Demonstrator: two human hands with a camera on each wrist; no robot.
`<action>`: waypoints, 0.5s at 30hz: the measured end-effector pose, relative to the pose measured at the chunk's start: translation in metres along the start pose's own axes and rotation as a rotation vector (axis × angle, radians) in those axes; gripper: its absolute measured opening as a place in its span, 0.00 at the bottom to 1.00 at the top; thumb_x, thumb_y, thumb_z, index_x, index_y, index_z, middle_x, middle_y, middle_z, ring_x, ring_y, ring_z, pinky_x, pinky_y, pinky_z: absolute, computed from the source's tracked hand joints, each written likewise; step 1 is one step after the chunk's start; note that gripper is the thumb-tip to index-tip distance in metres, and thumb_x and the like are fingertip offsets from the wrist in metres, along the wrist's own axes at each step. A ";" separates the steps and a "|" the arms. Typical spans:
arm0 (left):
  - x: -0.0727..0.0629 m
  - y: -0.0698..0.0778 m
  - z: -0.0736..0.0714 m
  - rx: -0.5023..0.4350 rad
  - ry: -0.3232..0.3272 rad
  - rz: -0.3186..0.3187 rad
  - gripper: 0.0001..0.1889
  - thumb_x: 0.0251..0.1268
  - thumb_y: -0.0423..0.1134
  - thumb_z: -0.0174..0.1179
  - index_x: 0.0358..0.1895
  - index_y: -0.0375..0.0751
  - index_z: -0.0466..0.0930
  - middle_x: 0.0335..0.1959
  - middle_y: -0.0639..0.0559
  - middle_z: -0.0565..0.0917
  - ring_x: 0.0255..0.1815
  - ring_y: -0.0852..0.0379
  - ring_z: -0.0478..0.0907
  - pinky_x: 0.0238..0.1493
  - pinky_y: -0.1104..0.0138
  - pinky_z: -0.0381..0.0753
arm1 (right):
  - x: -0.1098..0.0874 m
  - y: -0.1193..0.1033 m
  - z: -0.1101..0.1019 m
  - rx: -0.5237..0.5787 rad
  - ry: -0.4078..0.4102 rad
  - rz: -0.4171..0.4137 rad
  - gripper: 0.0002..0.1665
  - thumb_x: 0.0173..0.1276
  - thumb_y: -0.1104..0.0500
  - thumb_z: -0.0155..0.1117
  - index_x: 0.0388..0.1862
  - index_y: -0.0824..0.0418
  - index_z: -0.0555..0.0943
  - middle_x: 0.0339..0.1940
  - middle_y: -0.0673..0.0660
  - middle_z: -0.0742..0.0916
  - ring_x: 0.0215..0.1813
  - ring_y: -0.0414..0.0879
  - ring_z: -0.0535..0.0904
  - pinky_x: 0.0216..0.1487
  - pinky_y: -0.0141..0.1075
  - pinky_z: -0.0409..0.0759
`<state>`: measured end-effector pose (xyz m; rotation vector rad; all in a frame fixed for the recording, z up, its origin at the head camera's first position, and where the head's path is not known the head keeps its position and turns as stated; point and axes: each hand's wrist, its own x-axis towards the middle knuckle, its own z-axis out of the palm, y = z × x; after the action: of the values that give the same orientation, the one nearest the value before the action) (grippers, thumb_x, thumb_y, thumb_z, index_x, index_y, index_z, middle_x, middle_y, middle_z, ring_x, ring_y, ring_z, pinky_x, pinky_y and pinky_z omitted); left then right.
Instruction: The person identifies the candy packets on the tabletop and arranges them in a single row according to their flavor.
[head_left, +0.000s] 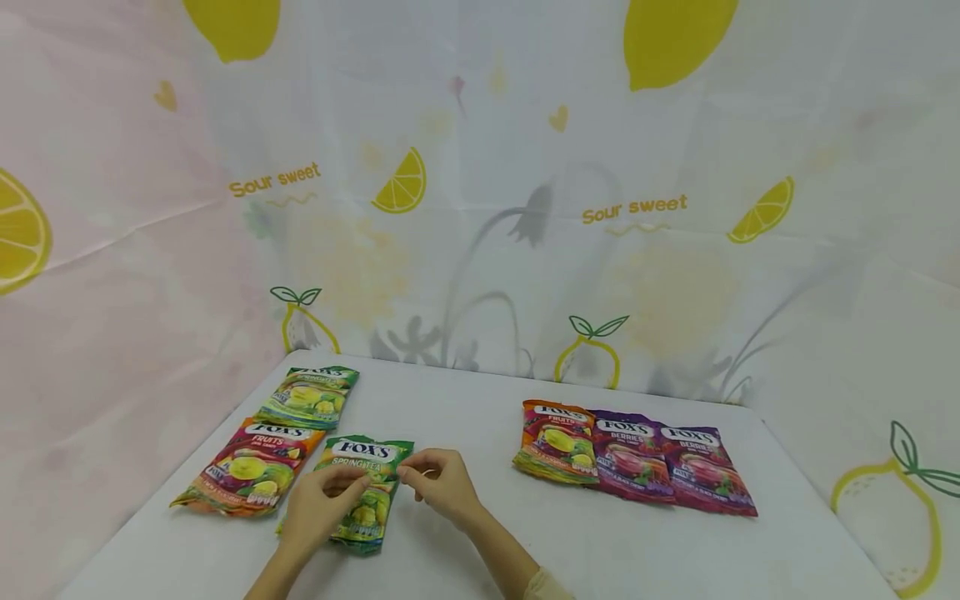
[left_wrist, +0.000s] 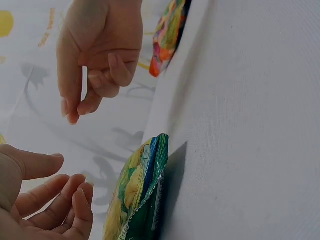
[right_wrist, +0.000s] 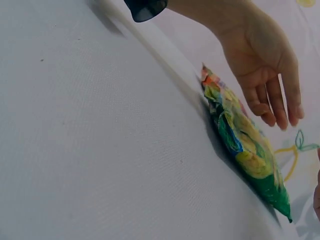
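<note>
A green bag of Fox's Spring Tea candy [head_left: 372,500] lies flat at the front left of the white table. My left hand [head_left: 318,504] is over its left part, partly covering it in the head view. At its right edge is my right hand [head_left: 444,483], with thumb and forefinger close together. The left wrist view shows both hands apart from the bag: the left hand [left_wrist: 47,200] with loosely bent fingers, the right hand [left_wrist: 102,55] with fingers hanging down. Neither holds anything. Only a sliver of the right hand [right_wrist: 317,195] appears in the right wrist view.
Left of the green bag lies an orange-red Fruits bag [head_left: 251,468], touching another green Spring Tea bag [head_left: 309,400] behind it. On the right, an orange-red Fruits bag [head_left: 557,442] and two purple Berries bags [head_left: 632,458] overlap in a row. A lemon-print cloth [head_left: 480,275] hangs behind.
</note>
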<state>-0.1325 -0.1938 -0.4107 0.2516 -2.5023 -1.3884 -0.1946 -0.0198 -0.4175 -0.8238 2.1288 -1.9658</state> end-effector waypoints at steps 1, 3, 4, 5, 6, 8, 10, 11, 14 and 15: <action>0.000 0.000 -0.002 -0.003 0.006 -0.004 0.13 0.60 0.38 0.64 0.42 0.32 0.82 0.34 0.46 0.86 0.34 0.58 0.81 0.35 0.74 0.77 | 0.002 0.004 0.001 -0.003 -0.004 -0.003 0.09 0.62 0.67 0.61 0.35 0.75 0.82 0.30 0.69 0.85 0.16 0.36 0.70 0.18 0.23 0.67; -0.001 -0.001 -0.005 -0.015 0.013 -0.005 0.13 0.60 0.38 0.64 0.42 0.32 0.83 0.34 0.46 0.86 0.33 0.59 0.81 0.35 0.74 0.77 | 0.004 0.007 0.004 -0.001 -0.014 -0.012 0.10 0.62 0.66 0.62 0.36 0.75 0.82 0.32 0.71 0.84 0.17 0.36 0.70 0.19 0.23 0.67; -0.002 -0.002 -0.006 -0.019 0.019 -0.005 0.13 0.60 0.38 0.64 0.42 0.32 0.83 0.34 0.46 0.86 0.33 0.59 0.81 0.35 0.74 0.77 | 0.005 0.007 0.005 0.000 -0.018 -0.019 0.10 0.63 0.66 0.62 0.36 0.75 0.82 0.32 0.72 0.84 0.17 0.36 0.70 0.19 0.23 0.68; -0.002 -0.003 -0.008 -0.026 0.026 -0.002 0.13 0.59 0.38 0.64 0.42 0.32 0.83 0.34 0.45 0.86 0.32 0.60 0.81 0.35 0.74 0.77 | 0.006 0.008 0.006 0.004 -0.022 -0.023 0.10 0.63 0.66 0.62 0.36 0.75 0.82 0.33 0.72 0.84 0.17 0.36 0.71 0.19 0.23 0.68; -0.002 -0.003 -0.009 -0.030 0.033 -0.008 0.13 0.59 0.38 0.64 0.42 0.32 0.83 0.34 0.45 0.86 0.32 0.61 0.81 0.35 0.75 0.77 | 0.006 0.008 0.008 0.007 -0.027 -0.025 0.11 0.63 0.66 0.61 0.37 0.76 0.81 0.33 0.73 0.84 0.17 0.36 0.70 0.19 0.23 0.68; -0.003 -0.005 -0.012 -0.030 0.035 -0.016 0.14 0.59 0.38 0.64 0.43 0.31 0.82 0.34 0.45 0.86 0.32 0.62 0.81 0.35 0.75 0.77 | 0.007 0.006 0.011 0.001 -0.032 -0.026 0.10 0.63 0.67 0.61 0.37 0.77 0.81 0.32 0.73 0.84 0.18 0.37 0.70 0.19 0.23 0.67; -0.004 -0.006 -0.014 -0.020 0.043 -0.025 0.14 0.59 0.39 0.65 0.43 0.31 0.82 0.34 0.45 0.86 0.32 0.62 0.81 0.35 0.75 0.77 | 0.006 -0.001 0.014 -0.001 -0.036 -0.022 0.10 0.62 0.69 0.60 0.36 0.79 0.80 0.31 0.73 0.83 0.18 0.38 0.70 0.19 0.22 0.68; -0.005 -0.007 -0.016 -0.013 0.046 -0.028 0.15 0.59 0.39 0.65 0.43 0.31 0.82 0.34 0.45 0.86 0.32 0.62 0.81 0.36 0.75 0.77 | 0.005 -0.006 0.015 0.003 -0.039 -0.022 0.10 0.62 0.70 0.60 0.36 0.80 0.80 0.30 0.73 0.83 0.18 0.38 0.70 0.19 0.22 0.68; -0.006 -0.011 -0.021 0.013 0.049 -0.036 0.15 0.59 0.40 0.64 0.43 0.31 0.82 0.35 0.44 0.86 0.33 0.60 0.81 0.36 0.74 0.77 | 0.002 -0.018 0.021 0.002 -0.043 -0.019 0.10 0.61 0.71 0.59 0.36 0.81 0.79 0.30 0.73 0.83 0.21 0.40 0.72 0.21 0.24 0.71; -0.007 -0.013 -0.023 0.023 0.058 -0.034 0.15 0.59 0.40 0.65 0.43 0.30 0.82 0.35 0.44 0.86 0.33 0.61 0.81 0.36 0.74 0.77 | 0.002 -0.019 0.023 0.002 -0.042 -0.018 0.09 0.61 0.71 0.60 0.35 0.80 0.80 0.31 0.72 0.84 0.22 0.40 0.72 0.21 0.25 0.73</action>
<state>-0.1186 -0.2166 -0.4109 0.3354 -2.4792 -1.3466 -0.1807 -0.0410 -0.4024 -0.8785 2.1037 -1.9410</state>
